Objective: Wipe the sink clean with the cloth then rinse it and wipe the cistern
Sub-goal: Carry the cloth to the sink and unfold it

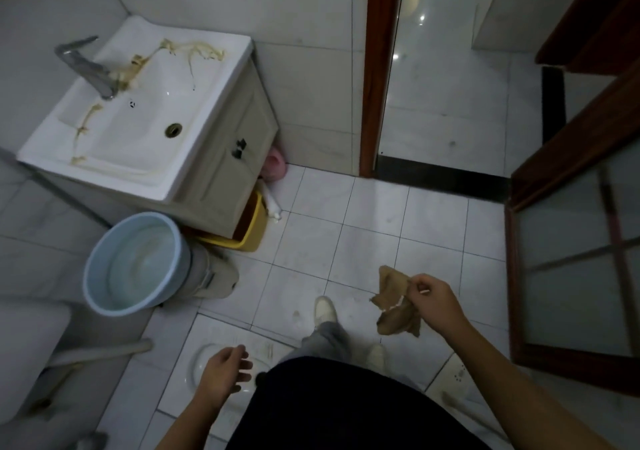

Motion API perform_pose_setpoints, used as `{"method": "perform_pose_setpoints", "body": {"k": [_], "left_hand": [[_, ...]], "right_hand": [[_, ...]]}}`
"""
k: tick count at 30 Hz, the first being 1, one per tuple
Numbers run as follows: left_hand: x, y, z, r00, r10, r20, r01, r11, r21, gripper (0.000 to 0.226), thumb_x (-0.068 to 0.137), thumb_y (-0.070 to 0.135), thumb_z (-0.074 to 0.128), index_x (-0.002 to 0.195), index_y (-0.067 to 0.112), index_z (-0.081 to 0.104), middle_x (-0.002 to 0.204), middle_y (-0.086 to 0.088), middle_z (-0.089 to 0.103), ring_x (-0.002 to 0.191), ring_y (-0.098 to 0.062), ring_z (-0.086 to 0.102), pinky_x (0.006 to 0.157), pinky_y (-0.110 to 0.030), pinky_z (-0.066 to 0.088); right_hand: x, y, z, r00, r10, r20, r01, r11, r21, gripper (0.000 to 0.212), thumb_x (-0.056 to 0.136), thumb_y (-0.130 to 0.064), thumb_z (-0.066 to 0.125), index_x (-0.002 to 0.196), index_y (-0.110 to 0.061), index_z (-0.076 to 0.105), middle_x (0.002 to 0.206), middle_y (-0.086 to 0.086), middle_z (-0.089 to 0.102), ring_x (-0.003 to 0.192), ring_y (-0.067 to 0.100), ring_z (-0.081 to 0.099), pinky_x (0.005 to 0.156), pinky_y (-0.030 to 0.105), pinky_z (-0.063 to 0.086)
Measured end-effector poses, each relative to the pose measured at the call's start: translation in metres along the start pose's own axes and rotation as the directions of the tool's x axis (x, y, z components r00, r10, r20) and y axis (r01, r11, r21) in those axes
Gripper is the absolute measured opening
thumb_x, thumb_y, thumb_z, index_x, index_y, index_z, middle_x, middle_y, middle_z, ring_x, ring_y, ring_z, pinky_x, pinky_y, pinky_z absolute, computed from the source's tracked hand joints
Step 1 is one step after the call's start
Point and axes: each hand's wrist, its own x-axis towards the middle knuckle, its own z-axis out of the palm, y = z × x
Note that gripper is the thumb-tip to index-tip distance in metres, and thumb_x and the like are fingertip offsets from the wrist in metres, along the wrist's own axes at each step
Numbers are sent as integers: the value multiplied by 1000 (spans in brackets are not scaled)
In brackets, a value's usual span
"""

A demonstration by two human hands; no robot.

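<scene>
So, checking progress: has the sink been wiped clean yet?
No, yellowish streaks still cross the sink, and the cloth hangs from the right hand.

I'm seeing a white sink [145, 127] streaked with yellowish smears, a tan-brown cloth [394, 302], a pale blue bucket [100, 276], a yellow bin [254, 222], and white floor tiles [374, 227] gridded with dark grout.

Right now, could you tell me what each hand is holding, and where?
The right hand pinches the brown cloth at its upper edge; the rest hangs loose. The left hand holds nothing.
</scene>
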Motion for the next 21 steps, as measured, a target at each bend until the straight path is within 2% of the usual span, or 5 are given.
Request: {"method": "perform_pose_setpoints", "body": {"k": [4,7,14,18,21], "left_hand": [[30,55,14,999,38,19,-39,998,49,29,101,23,54,98,-4,65,84,-18,69,66,-28,61,58,-29,40],[61,106,28,996,61,58,-64,997,52,27,99,22,55,96,-3,65,80,-15,69,64,-27,61,57,-29,41],[118,248,58,968,150,202,-180,974,139,30,103,26,52,98,0,65,85,-16,69,67,-26,62,61,-30,43],[126,335,63,937,264,227,-292,951,99,28,103,25,50,103,0,65,94,-17,70,72,-24,63,64,-31,44],[133,382,61,928,304,214,-322,945,52,30,104,24,48,108,-1,64,99,-16,70,75,-23,64,67,-31,44]], "right_hand": [[47,-32,-8,1000,-28,-2,28,1000,9,13,96,-16,60,90,-11,71,82,3,68,72,14,60,62,23,46],[79,-41,-19,998,50,-30,-51,998,-28,12,95,-16,60,89,-13,71,82,0,68,73,14,60,63,25,47],[134,-52,-62,969,201,-146,-212,975,-65,13,92,-8,62,83,-5,69,80,11,69,74,22,61,63,26,46],[171,-72,-79,967,196,-161,-212,973,-93,12,91,-11,66,81,-7,71,80,12,71,77,28,66,69,34,49],[214,-98,-82,978,174,-118,-190,971,-145,13,91,-12,66,83,-4,72,80,14,71,80,31,67,69,36,50]]}}
